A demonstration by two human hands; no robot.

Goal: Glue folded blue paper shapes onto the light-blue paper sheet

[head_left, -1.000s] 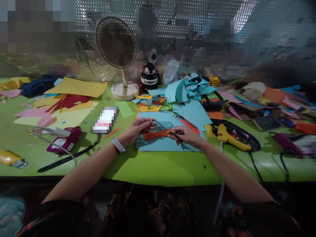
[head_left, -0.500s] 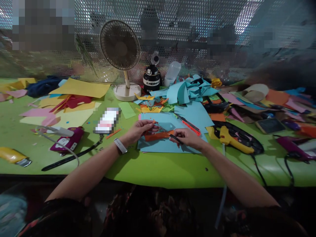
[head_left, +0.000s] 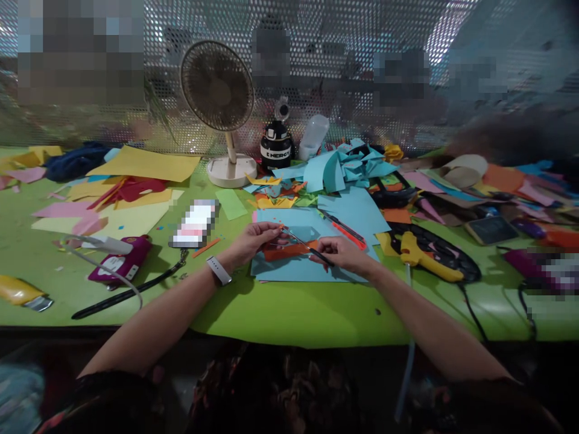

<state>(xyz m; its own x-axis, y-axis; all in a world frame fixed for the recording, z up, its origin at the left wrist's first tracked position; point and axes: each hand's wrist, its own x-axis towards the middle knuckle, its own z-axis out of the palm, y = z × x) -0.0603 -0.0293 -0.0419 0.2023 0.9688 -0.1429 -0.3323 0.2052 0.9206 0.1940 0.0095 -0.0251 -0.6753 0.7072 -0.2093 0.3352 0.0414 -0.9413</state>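
Note:
My right hand (head_left: 337, 252) is closed round a slim metal tool with a black handle (head_left: 322, 257), whose thin shaft points up and left. At the tool's far tip, the thumb and fingers of my left hand (head_left: 260, 236) are pinched together. Whatever sits between them is too small to make out. Beneath both hands an orange paper strip (head_left: 289, 250) lies on light blue paper sheets (head_left: 294, 274). Just beyond my right hand, a red-orange utility knife (head_left: 346, 230) rests on the blue sheets.
On the green table (head_left: 280, 313) a blurred phone (head_left: 194, 224) and a purple device (head_left: 120, 262) lie left. A yellow glue gun (head_left: 427, 260) lies right, on a black tray. Behind stand a fan (head_left: 217, 87), a black bottle (head_left: 275, 147) and cut blue paper (head_left: 335, 169).
The view has shifted slightly. Both hands keep nearly the same place and grip, and a tiny orange bit seen at the tool's tip before is harder to make out now.

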